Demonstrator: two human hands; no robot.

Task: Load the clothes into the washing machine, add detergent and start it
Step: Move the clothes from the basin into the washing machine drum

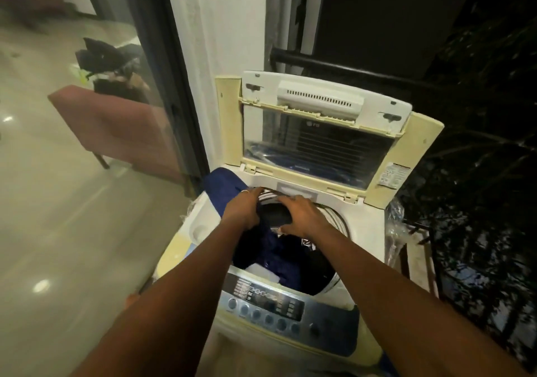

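Note:
A cream top-loading washing machine (366, 231) stands in front of me with its lid (325, 132) folded up. Dark and navy clothes (279, 254) fill the drum. My left hand (242, 208) and my right hand (300, 216) are both over the drum's far rim, each gripping a black garment (274, 215) held between them. A blue cloth (223, 185) hangs over the machine's back left corner. The control panel (276, 304) with round buttons faces me at the near edge.
A glass door with a dark frame (180, 86) stands to the left. Behind the glass, a pink bench (110, 121) carries a pile of dark clothes (113, 65). A crumpled plastic bag (396, 225) and dark railing sit to the right.

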